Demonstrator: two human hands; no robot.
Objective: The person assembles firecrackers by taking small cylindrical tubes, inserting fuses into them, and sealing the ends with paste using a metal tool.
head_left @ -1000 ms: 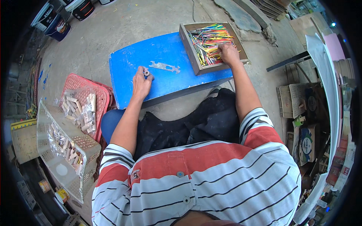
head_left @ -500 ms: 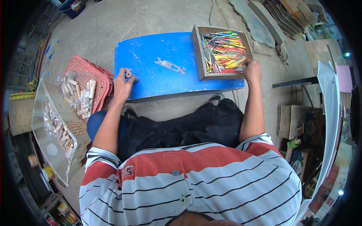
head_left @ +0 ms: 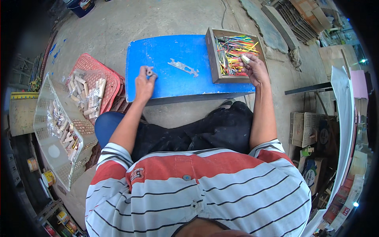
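My left hand is over the left part of a blue table, fingers closed round a small pale brown tube whose round hole shows at its end. Above the near right corner of a wooden box, my right hand pinches a small whitish, shiny, oval-looking piece; its kind is unclear. Many thin coloured sticks lie in the box, in red, yellow, green and black. A flat metal spanner with notched ends rests on the middle of the table, touched by neither hand.
Left of the table stand a red plastic basket and a pale plastic crate, with bagged light-coloured tubes. A dark blue bucket is at the far left. On the right are a grey beam and a beige crate.
My right hand has lifted from the box's right edge and moved left over it, now showing the whitish piece. My left hand has shifted slightly right and farther onto the table with the tube.
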